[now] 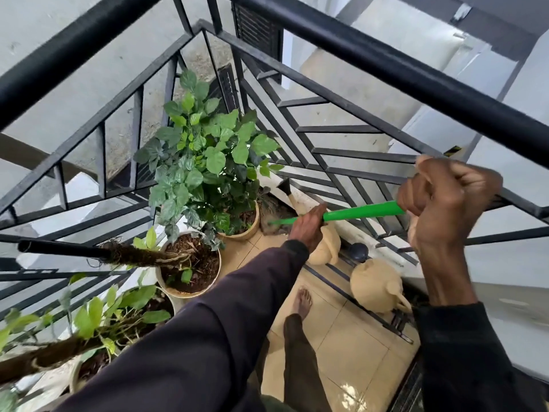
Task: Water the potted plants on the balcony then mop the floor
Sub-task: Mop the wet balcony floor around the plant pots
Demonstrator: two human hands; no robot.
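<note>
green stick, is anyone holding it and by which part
Both hands grip the green stick: the right hand wraps round its upper end, the left hand holds it lower down the shaft.

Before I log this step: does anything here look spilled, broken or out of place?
Nothing stands out. The pots stand upright, two beige watering cans sit by the railing, and the left hand and right hand grip the green handle.

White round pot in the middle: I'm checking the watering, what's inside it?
Dark brown soil, a small green leaf and a fibre-wrapped pole; overhanging foliage hides the far rim.
</note>
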